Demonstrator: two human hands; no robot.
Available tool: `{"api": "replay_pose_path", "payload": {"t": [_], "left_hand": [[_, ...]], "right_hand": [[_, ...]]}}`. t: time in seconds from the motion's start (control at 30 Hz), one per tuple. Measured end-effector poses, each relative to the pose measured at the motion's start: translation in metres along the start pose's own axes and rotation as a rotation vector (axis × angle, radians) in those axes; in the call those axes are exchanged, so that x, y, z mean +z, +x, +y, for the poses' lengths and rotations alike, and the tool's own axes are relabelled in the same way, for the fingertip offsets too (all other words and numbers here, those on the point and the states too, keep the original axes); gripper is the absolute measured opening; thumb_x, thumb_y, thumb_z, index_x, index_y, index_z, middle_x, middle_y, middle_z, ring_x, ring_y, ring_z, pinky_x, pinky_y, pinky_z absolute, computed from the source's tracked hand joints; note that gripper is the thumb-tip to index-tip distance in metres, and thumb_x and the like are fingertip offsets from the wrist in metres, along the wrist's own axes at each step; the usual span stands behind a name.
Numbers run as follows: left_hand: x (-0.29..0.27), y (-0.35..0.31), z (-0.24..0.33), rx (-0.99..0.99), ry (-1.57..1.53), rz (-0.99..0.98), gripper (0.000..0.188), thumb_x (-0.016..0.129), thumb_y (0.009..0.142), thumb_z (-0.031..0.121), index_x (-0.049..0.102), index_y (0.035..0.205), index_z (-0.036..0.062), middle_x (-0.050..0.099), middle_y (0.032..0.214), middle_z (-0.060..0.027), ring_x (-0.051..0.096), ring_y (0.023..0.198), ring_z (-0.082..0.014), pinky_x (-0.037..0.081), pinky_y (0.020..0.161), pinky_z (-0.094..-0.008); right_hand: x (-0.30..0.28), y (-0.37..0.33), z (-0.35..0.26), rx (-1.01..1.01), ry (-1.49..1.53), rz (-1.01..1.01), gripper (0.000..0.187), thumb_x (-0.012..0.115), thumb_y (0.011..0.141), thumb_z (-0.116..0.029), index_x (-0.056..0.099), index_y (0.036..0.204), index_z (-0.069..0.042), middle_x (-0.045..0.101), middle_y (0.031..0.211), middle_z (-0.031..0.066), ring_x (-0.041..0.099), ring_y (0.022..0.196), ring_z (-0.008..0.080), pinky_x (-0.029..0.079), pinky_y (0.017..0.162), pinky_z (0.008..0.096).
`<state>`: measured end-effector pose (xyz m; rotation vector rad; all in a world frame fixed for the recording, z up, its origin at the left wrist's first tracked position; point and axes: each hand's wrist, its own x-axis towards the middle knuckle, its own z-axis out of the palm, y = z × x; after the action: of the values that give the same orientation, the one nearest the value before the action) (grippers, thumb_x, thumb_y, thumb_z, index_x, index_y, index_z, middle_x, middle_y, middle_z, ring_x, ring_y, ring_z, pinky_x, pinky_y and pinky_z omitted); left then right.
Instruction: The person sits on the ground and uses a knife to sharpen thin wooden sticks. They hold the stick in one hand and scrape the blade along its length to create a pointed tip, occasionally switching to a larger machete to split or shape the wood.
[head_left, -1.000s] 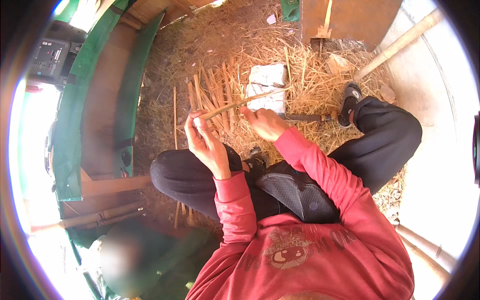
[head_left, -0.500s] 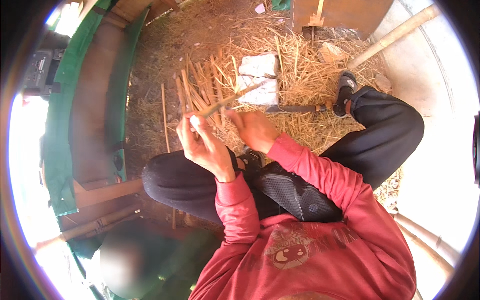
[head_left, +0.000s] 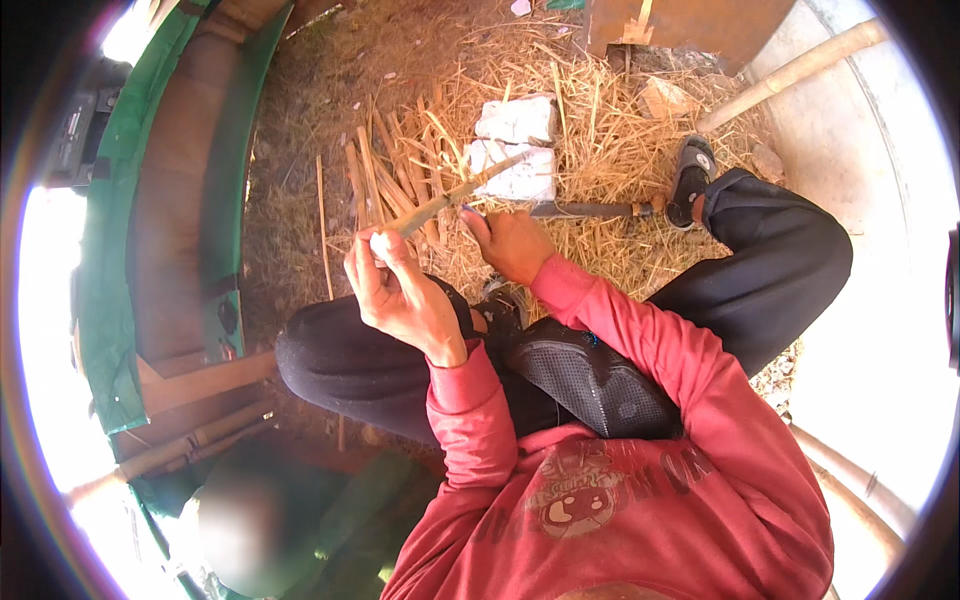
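Seemingly for steadiness, left hand (head_left: 395, 295) pinches wooden strip (head_left: 433, 209) at one end.
This leaves its length free near the right hand (head_left: 515, 245), whose hold cannot be told.

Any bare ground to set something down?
Barest: brown ground beyond the split sticks, left of the thick straw, with scattered bits. Crowded: around the pale blocks, with straw, sticks and a long dark tool close by, held strip overlapping in view.

left hand (head_left: 395, 290): pinching wooden strip (head_left: 468, 188) | right hand (head_left: 512, 244): near strip | white blocks (head_left: 516, 121) (two): amid straw (head_left: 605, 150)
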<state>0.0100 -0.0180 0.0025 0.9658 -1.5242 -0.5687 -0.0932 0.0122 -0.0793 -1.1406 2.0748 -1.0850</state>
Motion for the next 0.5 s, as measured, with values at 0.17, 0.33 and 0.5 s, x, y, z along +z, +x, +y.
{"api": "replay_pose_path", "payload": {"t": [0.17,0.33,0.5], "left_hand": [[0.004,-0.001,-0.004,-0.01,-0.063,0.046,0.029,0.063,0.099,0.023,0.066,0.11,-0.0039,0.062,0.094,-0.0025,0.055,0.076,-0.0081,0.044,0.062,-0.0225],[-0.004,0.003,-0.013,-0.05,-0.065,0.017,0.033,0.064,0.099,0.028,0.067,0.112,-0.002,0.064,0.09,-0.0007,0.055,0.073,-0.0072,0.043,0.062,-0.0211],[-0.004,0.0,-0.012,-0.029,-0.042,-0.003,0.032,0.064,0.099,0.028,0.067,0.112,-0.0009,0.063,0.089,0.0005,0.054,0.074,-0.0059,0.041,0.059,-0.0212]], "right_hand": [[-0.006,-0.009,-0.028,-0.112,0.101,0.082,0.065,0.042,0.102,-0.049,0.068,0.074,0.004,0.062,0.071,0.0302,0.063,0.07,0.0496,0.05,0.067,0.0558],[0.009,0.007,0.002,-0.08,0.032,0.11,0.064,0.046,0.102,-0.046,0.066,0.07,0.005,0.062,0.069,0.0304,0.062,0.069,0.0491,0.05,0.067,0.0554],[0.001,-0.004,-0.017,-0.163,0.084,0.117,0.062,0.046,0.102,-0.045,0.067,0.071,0.005,0.062,0.068,0.0299,0.062,0.069,0.0492,0.049,0.067,0.0556]]}}
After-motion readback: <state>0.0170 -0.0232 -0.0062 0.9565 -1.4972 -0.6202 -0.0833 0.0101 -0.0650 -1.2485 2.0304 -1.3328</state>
